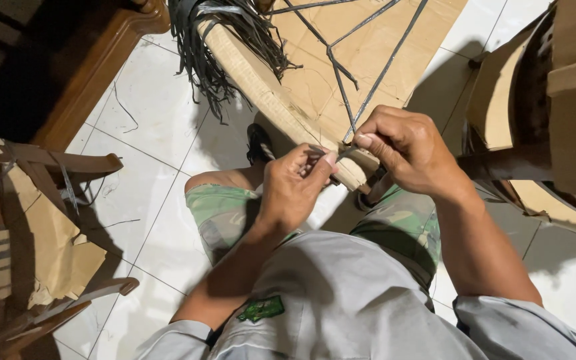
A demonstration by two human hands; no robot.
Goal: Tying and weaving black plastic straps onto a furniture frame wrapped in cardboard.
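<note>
nearest the camera a grey shirt [341, 300] and camouflage shorts [221, 213] are seen, the person seated over a white tiled floor [148, 120]. just beyond the knees the two hands are brought close together at the edge of a cardboard-wrapped frame [275, 100] that is propped across the lap. the left hand [295, 190] is clenched round a thin dark strip, its thumb pressed against the rail. the right hand [405, 147] is pinched shut on the same weaving strip [341, 100], thumb and forefinger closed on it just where it meets the rail.

beyond the hands only a few strips are seen stretched across the cardboard panel, crossing in a loose v, so the weave is judged to be at an early stage: most of the panel is uncovered. farther up, a thick bundle of loose dark strips [215, 40] is hung over the rail's upper end, seemingly unused stock. to the right another cardboard-covered chair [568, 100] is partly seen; to the left a wooden chair [48, 220] with torn cardboard is stood on the floor. whether those are finished cannot be told.
</note>
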